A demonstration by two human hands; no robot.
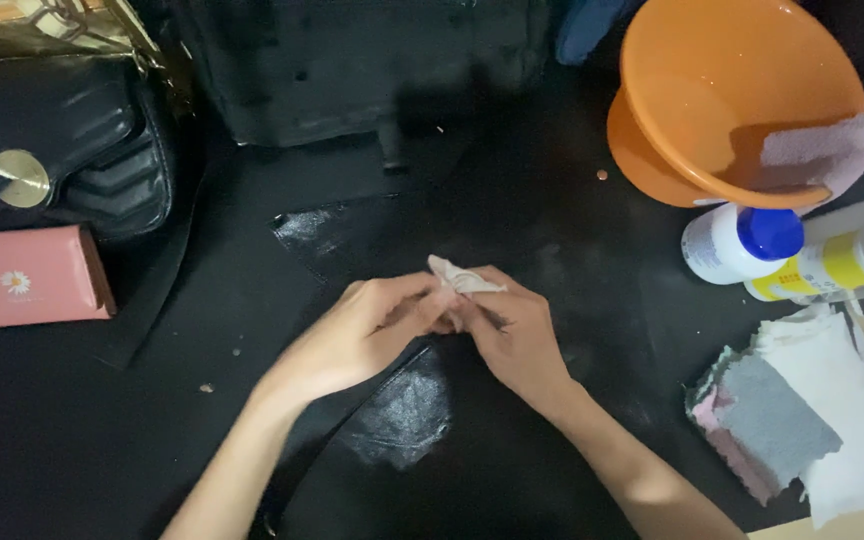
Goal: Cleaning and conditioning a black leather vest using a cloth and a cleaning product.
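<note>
Over a black leather piece (407, 415) on a dark table, the left hand (367, 330) and right hand (512, 330) meet, fingers closed together around a small crumpled beige cloth (460, 278). An orange plastic bowl (732, 90) sits well apart, at upper right.

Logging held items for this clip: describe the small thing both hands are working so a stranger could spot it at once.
Start at the orange bowl top right, then drop to the black surface's centre, where the left hand and right hand meet. Pinched between their fingertips is a small crumpled cloth, pale beige, unlike the flat grey, pink and white cloth stack at right.
</note>
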